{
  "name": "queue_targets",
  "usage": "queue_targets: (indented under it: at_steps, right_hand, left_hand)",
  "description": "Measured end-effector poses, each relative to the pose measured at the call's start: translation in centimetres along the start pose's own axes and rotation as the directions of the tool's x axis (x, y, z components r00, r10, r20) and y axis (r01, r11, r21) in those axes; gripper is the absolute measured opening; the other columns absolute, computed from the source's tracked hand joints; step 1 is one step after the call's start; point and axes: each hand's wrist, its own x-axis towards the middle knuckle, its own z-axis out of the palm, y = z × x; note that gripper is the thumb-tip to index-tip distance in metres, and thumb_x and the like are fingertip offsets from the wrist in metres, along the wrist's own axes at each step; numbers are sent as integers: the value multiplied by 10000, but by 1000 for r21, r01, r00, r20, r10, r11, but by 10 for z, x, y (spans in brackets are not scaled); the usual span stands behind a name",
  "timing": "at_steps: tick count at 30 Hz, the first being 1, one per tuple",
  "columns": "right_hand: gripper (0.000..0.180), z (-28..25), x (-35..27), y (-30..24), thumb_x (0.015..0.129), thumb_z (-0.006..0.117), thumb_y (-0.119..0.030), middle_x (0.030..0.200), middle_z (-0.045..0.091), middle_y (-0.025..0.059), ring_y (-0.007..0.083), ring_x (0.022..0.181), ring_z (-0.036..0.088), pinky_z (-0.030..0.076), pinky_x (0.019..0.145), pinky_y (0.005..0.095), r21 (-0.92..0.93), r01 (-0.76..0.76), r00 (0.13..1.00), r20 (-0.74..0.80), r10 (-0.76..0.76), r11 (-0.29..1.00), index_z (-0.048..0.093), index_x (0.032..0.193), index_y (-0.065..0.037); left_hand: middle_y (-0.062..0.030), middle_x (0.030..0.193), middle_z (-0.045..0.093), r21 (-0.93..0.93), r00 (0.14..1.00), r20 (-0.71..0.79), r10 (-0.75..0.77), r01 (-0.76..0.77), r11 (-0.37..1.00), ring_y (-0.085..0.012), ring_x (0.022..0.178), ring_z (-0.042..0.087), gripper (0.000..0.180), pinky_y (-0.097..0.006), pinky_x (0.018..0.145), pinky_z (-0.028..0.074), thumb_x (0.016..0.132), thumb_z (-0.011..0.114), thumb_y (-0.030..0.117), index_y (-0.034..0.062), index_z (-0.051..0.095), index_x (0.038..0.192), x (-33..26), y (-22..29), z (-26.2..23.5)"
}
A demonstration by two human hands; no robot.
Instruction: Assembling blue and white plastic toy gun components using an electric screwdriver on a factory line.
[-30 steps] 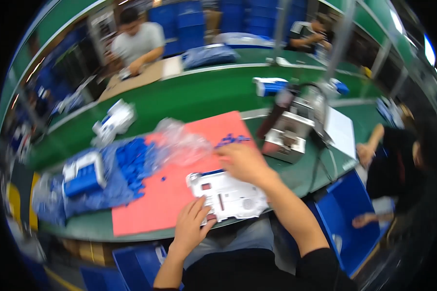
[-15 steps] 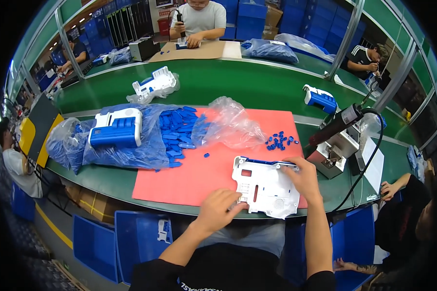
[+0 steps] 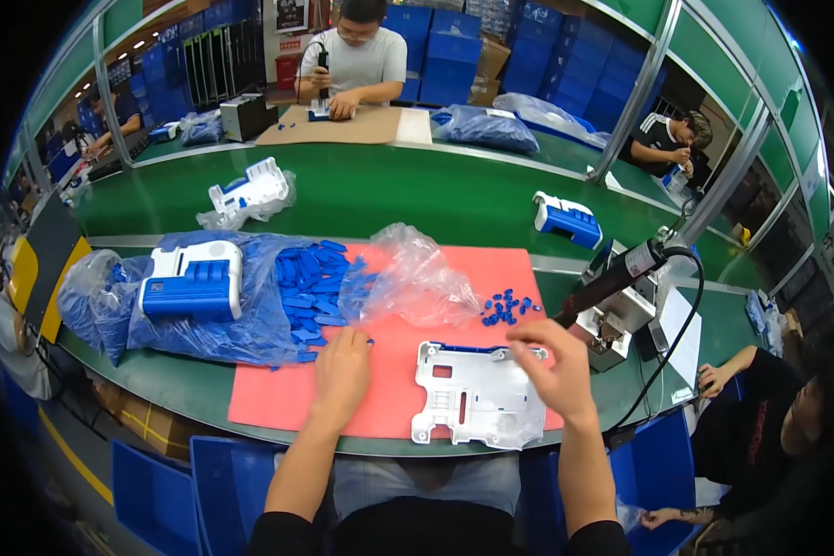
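A white plastic housing [image 3: 482, 398] with a blue strip along its far edge lies on the red mat [image 3: 278, 398], near the table's front edge. My right hand [image 3: 558, 371] is over its far right corner, thumb and forefinger apart, with nothing visible between them. To the left of the housing, my left hand [image 3: 343, 375] reaches forward over the mat, fingers stretched out. Its fingertips are beside a single small blue piece [image 3: 371, 341]; the thumb is mostly hidden. Beyond that hand, long blue plastic pieces [image 3: 310, 287] spill from a clear bag [image 3: 204, 334].
A blue-and-white housing [image 3: 191, 281] rests on the bag. Crumpled clear plastic [image 3: 412, 278] and small blue parts [image 3: 508, 308] are on the mat. At right stands a metal fixture [image 3: 607, 334] with a dark cylindrical tool [image 3: 612, 278] and cable. Co-workers sit opposite and at right.
My left hand has left the housing's near left side and moved left and forward to the small blue piece. My right hand has loosened from the housing's far edge. The view has shifted.
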Motion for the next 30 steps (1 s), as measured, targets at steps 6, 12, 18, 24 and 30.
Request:
queue_targets:
  at_steps: [6,12,18,24,30]
  right_hand:
    - [262,22,-37,-30,690,699,17,910,637,101,198,770,622,497,676,275,30,-7,971,238,-1,1000,652,947,-12]
    - [200,34,-56,-13,718,693,-31,833,637,87,208,735,616,493,654,284,152,-21,965,263,-19,988,659,914,-14]
    - [94,17,-37,-8,714,695,-57,750,633,97,215,680,614,493,612,292,-57,-278,913,295,282,959,690,805,-39]
    - [105,45,-44,37,687,630,-159,815,599,118,294,832,589,465,746,379,-320,-207,818,461,343,924,662,741,-74]
    - [59,52,-41,37,604,633,-74,779,602,138,313,764,608,475,646,409,-294,-268,846,385,370,917,635,655,-44]
  left_hand:
    - [-24,856,604,-815,813,572,114,546,193,-77,767,560,165,-233,668,449,857,571,67,0,580,1007,-25,59,-43]
    - [7,850,585,-697,685,692,225,716,-36,-32,757,522,177,-198,647,426,867,573,73,-3,588,1025,-34,77,-42]
    - [-111,838,587,-792,1000,20,-13,24,610,-246,732,558,171,-303,639,444,751,637,28,-2,617,918,-50,72,-23]
    - [-141,856,590,-571,981,-50,186,-181,801,-296,787,552,119,-353,683,443,747,580,-4,-11,597,864,-66,72,7]
    - [-143,836,576,-591,990,-2,139,-114,799,-281,790,527,85,-347,717,416,827,501,15,-25,573,850,-69,78,3]
